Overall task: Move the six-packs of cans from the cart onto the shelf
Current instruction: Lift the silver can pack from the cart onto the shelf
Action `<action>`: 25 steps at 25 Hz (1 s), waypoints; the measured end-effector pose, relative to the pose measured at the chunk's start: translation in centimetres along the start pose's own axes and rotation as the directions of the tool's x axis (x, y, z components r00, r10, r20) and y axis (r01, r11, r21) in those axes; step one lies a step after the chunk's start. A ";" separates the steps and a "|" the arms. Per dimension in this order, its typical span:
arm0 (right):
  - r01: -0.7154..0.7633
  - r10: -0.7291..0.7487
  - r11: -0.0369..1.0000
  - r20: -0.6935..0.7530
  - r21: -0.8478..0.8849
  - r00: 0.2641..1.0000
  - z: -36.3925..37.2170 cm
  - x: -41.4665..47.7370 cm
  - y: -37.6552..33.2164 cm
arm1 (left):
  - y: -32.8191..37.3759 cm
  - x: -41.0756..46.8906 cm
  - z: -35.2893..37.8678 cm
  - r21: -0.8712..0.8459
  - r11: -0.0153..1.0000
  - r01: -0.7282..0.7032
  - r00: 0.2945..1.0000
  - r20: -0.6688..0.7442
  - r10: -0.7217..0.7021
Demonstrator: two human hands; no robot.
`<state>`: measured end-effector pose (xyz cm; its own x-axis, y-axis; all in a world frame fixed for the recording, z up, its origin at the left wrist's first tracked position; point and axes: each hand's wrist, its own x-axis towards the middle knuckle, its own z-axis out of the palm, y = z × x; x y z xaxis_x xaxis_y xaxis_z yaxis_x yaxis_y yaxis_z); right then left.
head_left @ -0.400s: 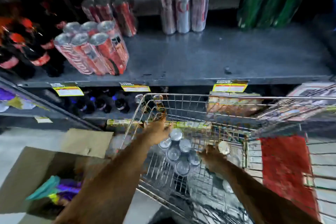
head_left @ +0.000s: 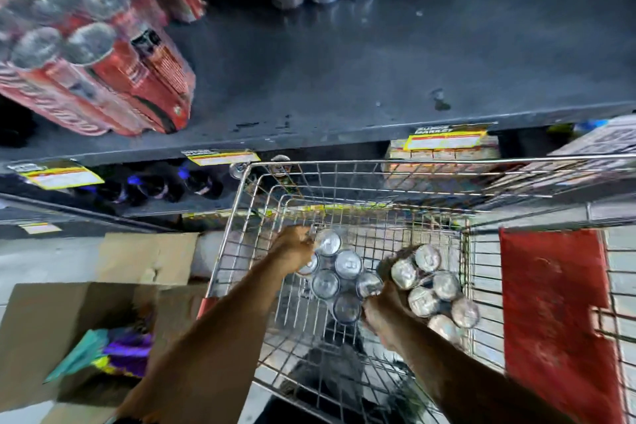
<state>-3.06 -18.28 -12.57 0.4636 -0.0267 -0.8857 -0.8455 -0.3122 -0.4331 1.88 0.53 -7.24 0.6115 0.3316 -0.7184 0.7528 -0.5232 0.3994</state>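
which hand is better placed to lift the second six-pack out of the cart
Right. The right hand sits beside the second plastic-wrapped six-pack of silver cans; the left hand is across the wire cart, on the other pack.

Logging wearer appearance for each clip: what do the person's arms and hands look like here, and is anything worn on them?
Both forearms are bare as far as the frame shows: no sleeves or gloves. No watch, ring or band can be made out on the left hand or right hand, though motion blur could hide small items.

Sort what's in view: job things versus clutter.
Job: silver-topped six-pack between both hands; second silver-topped six-pack beside it; wire cart; grey metal shelf; left hand; right hand.
Clutter: brown cardboard box; yellow price tags.
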 end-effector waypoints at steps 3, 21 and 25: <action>-0.013 0.009 0.995 -0.047 -0.095 0.999 -0.5 -1.6 -0.9 | -0.6 -1.2 -0.6 -0.036 0.998 0.048 0.999 -0.015 -0.048; 0.783 -0.786 0.618 -0.040 -0.073 0.617 -12.0 -20.3 -21.7 | 10.2 -21.1 -14.1 -0.626 0.609 -0.487 0.846 -0.511 0.152; 0.870 -0.869 0.492 -0.059 -0.016 0.491 -11.5 -23.0 -28.1 | 13.7 -20.5 -19.8 -0.629 0.536 -0.563 0.795 -0.589 0.144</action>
<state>13.09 -19.81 21.92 0.9781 0.2026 -0.0484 -0.0088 -0.1923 -0.9813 4.48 2.07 24.26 0.7382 0.6505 -0.1785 0.2128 0.0265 0.9767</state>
